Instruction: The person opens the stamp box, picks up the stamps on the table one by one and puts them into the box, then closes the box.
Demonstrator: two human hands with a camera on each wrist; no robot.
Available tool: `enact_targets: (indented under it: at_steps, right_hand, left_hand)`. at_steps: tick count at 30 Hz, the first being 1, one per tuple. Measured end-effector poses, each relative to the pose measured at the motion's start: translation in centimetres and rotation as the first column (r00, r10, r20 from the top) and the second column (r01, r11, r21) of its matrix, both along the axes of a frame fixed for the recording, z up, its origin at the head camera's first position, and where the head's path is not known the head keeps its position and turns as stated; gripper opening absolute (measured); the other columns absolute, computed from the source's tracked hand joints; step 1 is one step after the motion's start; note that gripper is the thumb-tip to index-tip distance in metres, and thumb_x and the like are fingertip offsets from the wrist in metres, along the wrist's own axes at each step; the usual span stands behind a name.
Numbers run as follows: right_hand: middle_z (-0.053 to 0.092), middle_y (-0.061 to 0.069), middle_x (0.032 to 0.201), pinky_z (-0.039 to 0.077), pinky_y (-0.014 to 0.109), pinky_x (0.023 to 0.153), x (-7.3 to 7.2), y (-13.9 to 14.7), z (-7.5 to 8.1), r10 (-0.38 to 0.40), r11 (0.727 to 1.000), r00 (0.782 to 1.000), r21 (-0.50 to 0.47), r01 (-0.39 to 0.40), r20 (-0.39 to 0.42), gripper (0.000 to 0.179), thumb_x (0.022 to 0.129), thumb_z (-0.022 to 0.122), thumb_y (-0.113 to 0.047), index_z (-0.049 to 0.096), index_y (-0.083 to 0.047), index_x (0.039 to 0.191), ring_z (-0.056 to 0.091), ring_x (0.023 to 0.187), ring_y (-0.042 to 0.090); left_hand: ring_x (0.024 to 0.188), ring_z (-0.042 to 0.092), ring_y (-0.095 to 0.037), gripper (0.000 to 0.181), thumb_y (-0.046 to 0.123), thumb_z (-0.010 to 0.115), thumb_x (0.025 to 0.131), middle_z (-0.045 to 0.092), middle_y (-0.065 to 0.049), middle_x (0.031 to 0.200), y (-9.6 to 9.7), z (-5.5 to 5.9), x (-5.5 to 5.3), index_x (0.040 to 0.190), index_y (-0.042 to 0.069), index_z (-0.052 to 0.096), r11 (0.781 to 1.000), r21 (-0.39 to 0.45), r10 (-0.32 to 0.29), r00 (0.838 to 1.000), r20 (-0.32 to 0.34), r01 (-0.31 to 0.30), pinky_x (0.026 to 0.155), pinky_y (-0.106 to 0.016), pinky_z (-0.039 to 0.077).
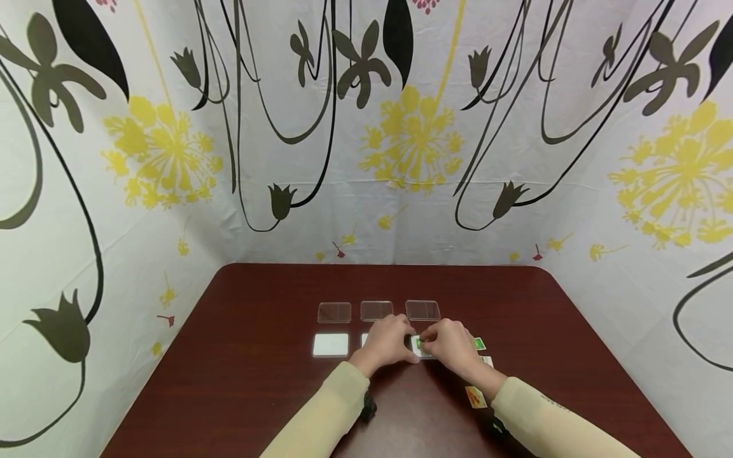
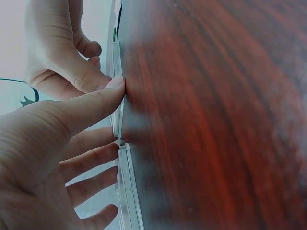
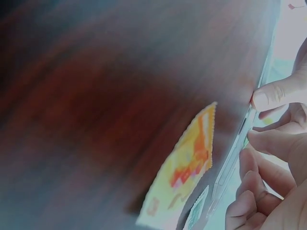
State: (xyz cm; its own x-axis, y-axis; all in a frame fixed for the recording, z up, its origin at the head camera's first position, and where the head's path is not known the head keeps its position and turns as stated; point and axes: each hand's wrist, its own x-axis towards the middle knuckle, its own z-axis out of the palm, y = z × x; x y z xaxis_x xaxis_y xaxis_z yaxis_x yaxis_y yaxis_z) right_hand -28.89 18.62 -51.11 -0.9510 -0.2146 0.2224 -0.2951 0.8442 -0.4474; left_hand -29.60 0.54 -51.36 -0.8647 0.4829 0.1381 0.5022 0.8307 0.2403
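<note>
My left hand [image 1: 389, 343] holds a flat case with a white insert [image 1: 415, 352] at its left side. In the left wrist view, the thumb lies on the case's near edge [image 2: 117, 115]. Over that case my right hand [image 1: 452, 346] pinches a small green stamp [image 1: 419, 344], mostly hidden by the fingertips. Beside the right hand lie another green stamp [image 1: 480, 344] and a pale stamp [image 1: 487, 360]. Nearer, under the right wrist, is an orange and yellow stamp [image 1: 475, 397] with toothed edges.
Three clear lids [image 1: 335, 312] lie in a row behind the hands. A case with a white insert [image 1: 330, 345] sits at the left; another [image 1: 364, 339] is partly covered by the left hand. Flowered cloth [image 1: 395, 242] surrounds the brown table [image 1: 258, 381].
</note>
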Motion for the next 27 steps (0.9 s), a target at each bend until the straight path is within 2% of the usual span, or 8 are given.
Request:
enact_targets:
  at_steps: [15,22,27]
  right_hand:
    - [0.072,-0.008,0.080,0.045,0.027,0.046,-0.1,0.5,-0.3,0.088,0.996,0.996,0.019,-0.088,-0.014,0.009,0.080,0.084,-0.017,0.082,-0.023,0.086,0.057,0.058,0.002]
    - [0.067,-0.010,0.075,0.047,0.027,0.049,0.2,1.0,0.1,0.089,0.995,0.996,-0.042,-0.088,0.022,0.015,0.079,0.084,-0.011,0.080,-0.021,0.090,0.057,0.060,0.003]
    - [0.066,-0.010,0.075,0.045,0.029,0.048,0.5,1.5,0.8,0.098,0.992,0.994,-0.087,-0.093,0.054,0.016,0.080,0.083,-0.010,0.080,-0.018,0.094,0.055,0.057,0.007]
  left_hand:
    - [0.100,0.059,-0.014,0.056,0.055,0.086,0.073,0.064,0.007,0.112,0.0,0.2,0.1,0.117,0.022,0.078,1.000,-0.014,-0.007,1.000,-0.012,0.007,0.080,-0.032,0.051]
    - [0.100,0.060,-0.014,0.056,0.055,0.087,0.072,0.064,0.006,0.113,0.2,0.1,0.3,0.117,0.023,0.077,1.000,-0.008,0.006,1.000,0.013,-0.006,0.081,-0.034,0.050]
    - [0.096,0.060,-0.015,0.055,0.054,0.088,0.071,0.065,0.007,0.108,0.1,0.1,0.3,0.115,0.023,0.078,1.000,-0.008,0.007,1.000,-0.002,-0.007,0.078,-0.034,0.050]
